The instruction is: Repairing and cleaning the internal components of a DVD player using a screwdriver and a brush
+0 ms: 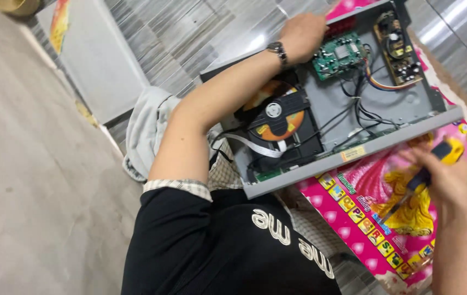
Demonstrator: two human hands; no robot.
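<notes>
The disc player [353, 104] lies opened on a pink picture mat [375, 218] spread over the floor, its lid off and its insides showing. The left hand [301, 35] reaches across to the far edge of the metal case, next to the green circuit board [338, 54]; it rests curled on the rim, and whether it grips anything there I cannot tell. A wristwatch [278, 52] sits on that wrist. The right hand [446, 177] is closed around a screwdriver [427, 172] with a yellow and black handle, held just off the near edge of the case, over the mat, its shaft pointing down and away from the player.

Inside, the disc tray [277, 117] with an orange disc fills the left end of the case, a white flat cable [255, 146] curls out beside it, and a bundle of black wires [359, 106] runs to the boards at the right end, where a brown power board [397, 46] sits in the far corner.

The forearm crosses low over the tray and cable, so it looks as if a careless pull could snag the cable or drag the wires. The screwdriver tip, if swung back in, could scrape a board.
</notes>
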